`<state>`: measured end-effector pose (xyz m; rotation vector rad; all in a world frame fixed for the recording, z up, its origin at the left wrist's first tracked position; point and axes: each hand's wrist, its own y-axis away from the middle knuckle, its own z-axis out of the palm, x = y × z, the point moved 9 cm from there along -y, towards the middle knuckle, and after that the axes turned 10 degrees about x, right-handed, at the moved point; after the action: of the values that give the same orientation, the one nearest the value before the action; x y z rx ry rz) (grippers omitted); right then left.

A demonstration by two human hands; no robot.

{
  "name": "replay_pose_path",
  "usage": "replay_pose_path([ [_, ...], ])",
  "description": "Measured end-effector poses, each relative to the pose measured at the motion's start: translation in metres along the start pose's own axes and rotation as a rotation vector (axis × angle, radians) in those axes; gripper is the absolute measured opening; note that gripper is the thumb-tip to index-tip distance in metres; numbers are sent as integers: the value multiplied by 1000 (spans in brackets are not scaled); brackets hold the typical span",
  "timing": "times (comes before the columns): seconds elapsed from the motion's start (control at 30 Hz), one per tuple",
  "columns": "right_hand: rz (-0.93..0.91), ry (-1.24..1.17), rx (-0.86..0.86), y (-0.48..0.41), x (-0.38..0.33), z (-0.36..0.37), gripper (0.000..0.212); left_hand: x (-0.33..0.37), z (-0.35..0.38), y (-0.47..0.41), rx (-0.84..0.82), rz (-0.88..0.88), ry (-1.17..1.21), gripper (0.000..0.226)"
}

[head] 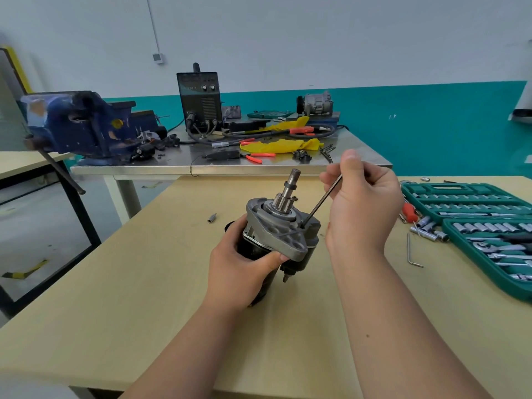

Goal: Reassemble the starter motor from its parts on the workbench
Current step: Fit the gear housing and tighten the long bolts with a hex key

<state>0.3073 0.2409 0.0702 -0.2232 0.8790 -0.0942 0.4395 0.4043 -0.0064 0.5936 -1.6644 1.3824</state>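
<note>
My left hand (244,266) grips the starter motor (276,237) upright above the wooden workbench (144,283). My right hand (359,203) pinches a hex key (324,200), its tip in the grey flange. The shaft points up.

Workshop. Blue bench vise (77,125) sat upper left on a steel tabletop (138,169). Welder-type power unit (200,100) with leads stood upper centre, red-handled pliers (254,156) nearby, open green socket set (466,197) at right.
</note>
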Motion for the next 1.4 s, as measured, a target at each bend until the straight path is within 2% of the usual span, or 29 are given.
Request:
replay_pose_path([
  [0.47, -136, 153, 23, -1, -9, 0, 14, 0, -1, 0, 22, 12, -40, 72],
  [0.7, -139, 149, -112, 7, -11, 10, 12, -1, 0, 1, 24, 4, -19, 73],
  [0.87, -46, 163, -227, 12, 3, 18, 29, -3, -1, 1, 43, 0, -24, 73],
  [0.97, 62, 136, -249, 7, 12, 17, 27, -3, -2, 1, 46, -3, -23, 74],
  [1.03, 70, 131, -253, 4, 13, 18, 22, -2, -2, 1, 48, 1, -18, 74],
  [1.4, -202, 310, -93, 2, -2, 10, 19, 0, -1, 3, 45, 14, 0, 71],
])
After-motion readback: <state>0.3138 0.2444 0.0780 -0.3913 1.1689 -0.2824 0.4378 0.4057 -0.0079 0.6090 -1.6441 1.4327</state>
